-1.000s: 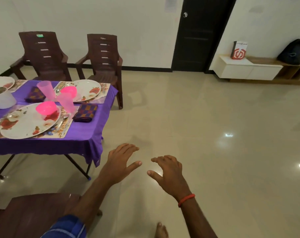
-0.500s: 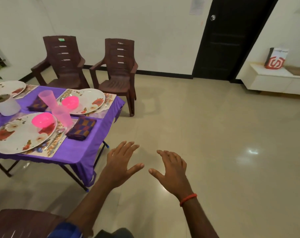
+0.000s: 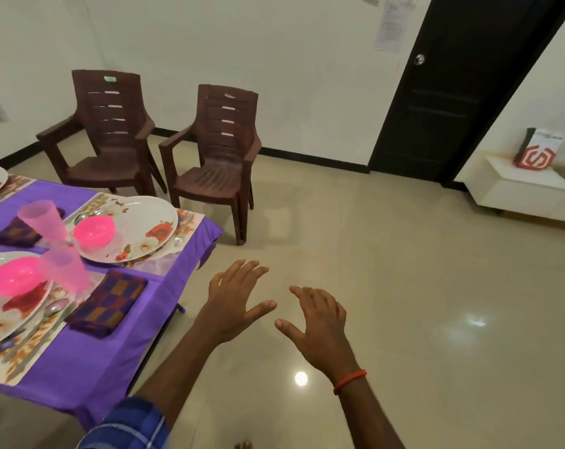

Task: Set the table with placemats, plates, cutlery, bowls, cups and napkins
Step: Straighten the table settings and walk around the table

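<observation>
A table under a purple cloth (image 3: 112, 345) fills the left. On it lie floral placemats (image 3: 31, 348), white floral plates (image 3: 145, 228), pink bowls (image 3: 94, 231), pink cups (image 3: 65, 270), dark checked napkins (image 3: 107, 301) and a spoon (image 3: 55, 306). A fork (image 3: 180, 236) lies beside the far plate. My left hand (image 3: 234, 301) hovers open over the floor just right of the table's corner. My right hand (image 3: 320, 324), with a red wrist thread, is open beside it. Both hold nothing.
Two brown plastic chairs (image 3: 219, 163) stand against the far wall behind the table. A dark door (image 3: 446, 92) is at the back right. A low white cabinet (image 3: 527, 192) with a red-and-white box stands at the right. Glossy tiled floor spreads ahead.
The view has swung closer to the table and upward. Both hands stay open and spread over the floor, now nearer the table's corner.
</observation>
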Demonstrator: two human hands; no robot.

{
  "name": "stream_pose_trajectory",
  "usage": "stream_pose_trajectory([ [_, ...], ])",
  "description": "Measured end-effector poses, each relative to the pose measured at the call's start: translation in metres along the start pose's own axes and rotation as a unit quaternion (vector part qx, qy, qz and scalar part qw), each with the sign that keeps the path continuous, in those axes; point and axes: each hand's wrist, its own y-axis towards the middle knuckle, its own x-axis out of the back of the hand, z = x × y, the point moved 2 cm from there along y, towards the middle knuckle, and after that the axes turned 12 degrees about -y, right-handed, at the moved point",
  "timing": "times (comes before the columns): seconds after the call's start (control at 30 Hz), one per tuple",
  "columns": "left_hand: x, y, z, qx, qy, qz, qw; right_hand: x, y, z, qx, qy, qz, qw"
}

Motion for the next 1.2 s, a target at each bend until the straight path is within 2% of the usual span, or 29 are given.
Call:
stream_pose_trajectory([
  [0.4, 0.001, 0.13, 0.036, 0.023, 0.02, 0.007, 1.0, 0.001, 0.139, -0.04, 0.003, 0.011, 0.012, 1.0],
  [0.77, 0.002, 0.295, 0.059, 0.042, 0.079, -0.031, 0.996, 0.025, 0.327, -0.1, 0.078, -0.029, -0.001, 0.997],
  [0.97, 0.002, 0.348, 0.067, 0.083, 0.08, -0.055, 0.992, 0.021, 0.406, -0.123, 0.101, -0.029, 0.013, 0.994],
  [1.07, 0.0, 0.363, 0.084, 0.095, 0.099, -0.045, 0.989, 0.014, 0.434, -0.121, 0.102, -0.028, 0.017, 0.994],
  [1.2, 0.009, 0.391, 0.114, 0.134, 0.099, -0.07, 0.983, 0.009, 0.485, -0.116, 0.105, -0.039, 0.045, 0.993],
])
